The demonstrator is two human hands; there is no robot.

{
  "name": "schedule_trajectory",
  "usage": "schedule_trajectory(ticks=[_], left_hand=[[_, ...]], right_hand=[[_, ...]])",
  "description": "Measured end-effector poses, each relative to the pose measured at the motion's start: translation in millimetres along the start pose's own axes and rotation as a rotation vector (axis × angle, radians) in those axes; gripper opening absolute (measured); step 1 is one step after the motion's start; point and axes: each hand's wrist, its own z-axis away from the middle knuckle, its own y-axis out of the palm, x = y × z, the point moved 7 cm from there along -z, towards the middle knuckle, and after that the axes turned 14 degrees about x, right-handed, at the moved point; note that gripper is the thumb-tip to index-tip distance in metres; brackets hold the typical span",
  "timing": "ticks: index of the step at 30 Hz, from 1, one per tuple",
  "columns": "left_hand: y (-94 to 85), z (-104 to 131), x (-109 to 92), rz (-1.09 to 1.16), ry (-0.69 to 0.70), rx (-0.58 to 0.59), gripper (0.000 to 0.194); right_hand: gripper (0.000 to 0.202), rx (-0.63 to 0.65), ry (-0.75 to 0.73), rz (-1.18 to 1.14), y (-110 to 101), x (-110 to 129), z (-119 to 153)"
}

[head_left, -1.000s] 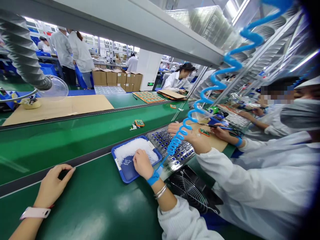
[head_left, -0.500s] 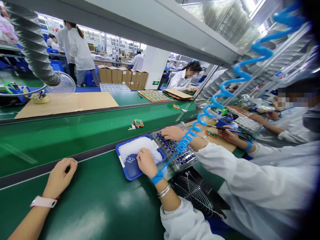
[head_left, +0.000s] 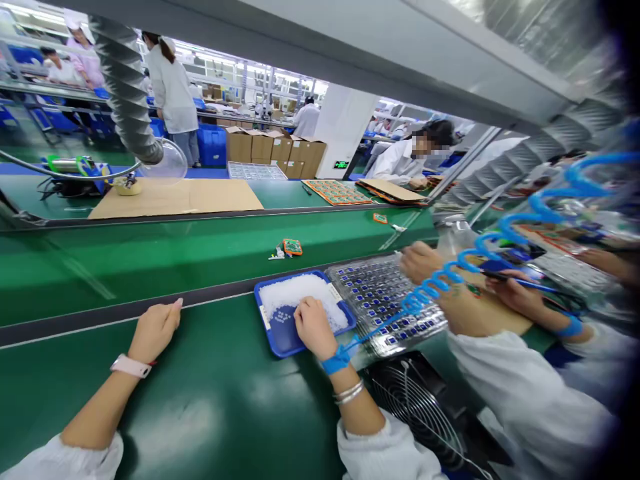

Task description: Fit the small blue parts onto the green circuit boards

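A shallow blue tray [head_left: 280,341] filled with small white plastic pieces [head_left: 295,291] sits on the green bench. My right hand [head_left: 314,323] is over the tray, its fingers bent down and closed among the pieces; the fingertips are hidden, and so is anything between them. A blue wrist strap [head_left: 336,360] with a coiled cord is around that wrist. Further left, my left hand [head_left: 153,331] is closed near the dark edge strip of the bench, thumb against the curled fingers. Whether it holds anything cannot be seen.
Right of the tray lies a clear blister tray [head_left: 385,300] with blue parts, a co-worker's blurred hand [head_left: 421,262] above it. A black fan [head_left: 415,400] stands below. On the green belt lie a small circuit board [head_left: 293,247] and white connectors. The blue coiled cord [head_left: 465,263] crosses the right side.
The view has swung, so the scene sits further right. The co-worker's hand has lifted and moved right, uncovering more of the blister tray. My left hand has turned slightly; my right stays in the tray.
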Motion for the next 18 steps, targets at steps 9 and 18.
schedule_trajectory(ticks=[9, 18], left_hand=[[-18.8, 6, -17, 0.047, 0.103, -0.274, 0.035], [-8.1, -38, -49, 0.147, 0.121, -0.184, 0.042]], right_hand=[[0.018, 0.013, -0.014, 0.001, 4, -4, -2], [0.018, -0.011, -0.022, -0.004, 2, -3, -2]])
